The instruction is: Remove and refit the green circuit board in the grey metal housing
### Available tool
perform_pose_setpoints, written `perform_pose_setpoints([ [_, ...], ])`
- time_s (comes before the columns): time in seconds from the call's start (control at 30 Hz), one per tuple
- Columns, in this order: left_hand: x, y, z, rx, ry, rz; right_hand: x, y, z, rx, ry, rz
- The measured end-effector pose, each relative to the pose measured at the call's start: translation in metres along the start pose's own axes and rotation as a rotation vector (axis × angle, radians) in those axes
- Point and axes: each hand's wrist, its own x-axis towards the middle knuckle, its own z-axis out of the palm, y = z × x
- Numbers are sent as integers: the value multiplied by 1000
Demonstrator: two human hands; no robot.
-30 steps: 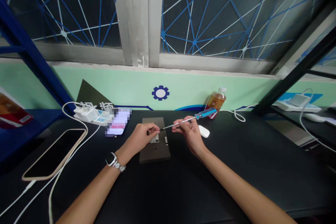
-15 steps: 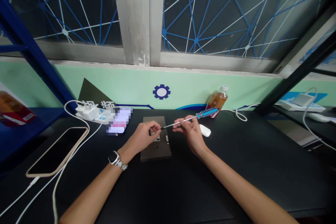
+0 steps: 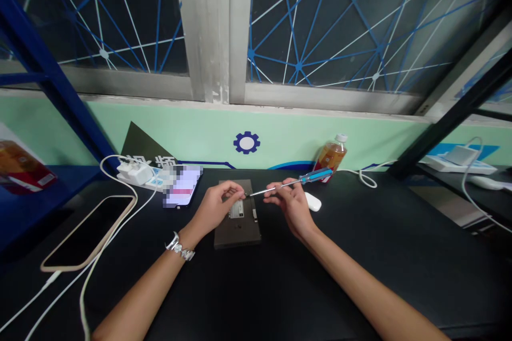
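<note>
A screwdriver [image 3: 276,188] with a clear blue handle lies nearly level in my right hand [image 3: 295,206], its shaft between the fingers and its tip pointing left. Just at that tip, my left hand [image 3: 220,202] is closed in a pinch of thumb and forefinger. What the pinch holds, if anything, is too small to make out. Under both the pinch and the tip, a flat grey-brown rectangular device [image 3: 240,234] rests on the table, bearing a white label [image 3: 237,210]. My left fingers cover part of its upper left side.
On the black table [image 3: 360,266], a white earbud-like case [image 3: 312,202] sits beside my right hand. A drink bottle [image 3: 331,154] stands behind it. To the left are a lit phone [image 3: 188,184], a power strip [image 3: 162,178], a dark phone [image 3: 88,232] and white cables [image 3: 100,248].
My left hand has turned a little at the wrist, its lower fingers uncovering more of the label. The pinch stays at the screwdriver tip. My right hand has barely moved.
</note>
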Motion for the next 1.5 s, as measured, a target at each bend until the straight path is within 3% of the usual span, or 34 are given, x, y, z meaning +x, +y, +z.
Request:
perform_pose_setpoints([
  [0.17,1,-1,-4,-49,30,-3,-2,-4,1,30,8,6],
  [0.47,0,-3,-1,-154,-132,-130,-2,-4,0,56,2,1],
  [0.67,1,-7,4,-190,-94,-148,-3,-3,1,54,7,8],
  [0.83,-1,5,-9,130,-75,38,-2,-3,-1,49,9,2],
  [0.93,-1,11,-29,451,-84,116,0,-3,-2,37,29,7],
  [1.0,0,10,-45,657,-26,127,1,-4,-4,22,48,6],
  [1.1,3,5,-63,958,-11,51,3,-4,-7,-1,68,3],
  [1.2,2,1,-71,1130,-84,-90,5,-3,-10,-16,73,9],
  [1.5,-2,-1,-70,1159,-170,-238,6,6,-15,-53,32,40],
])
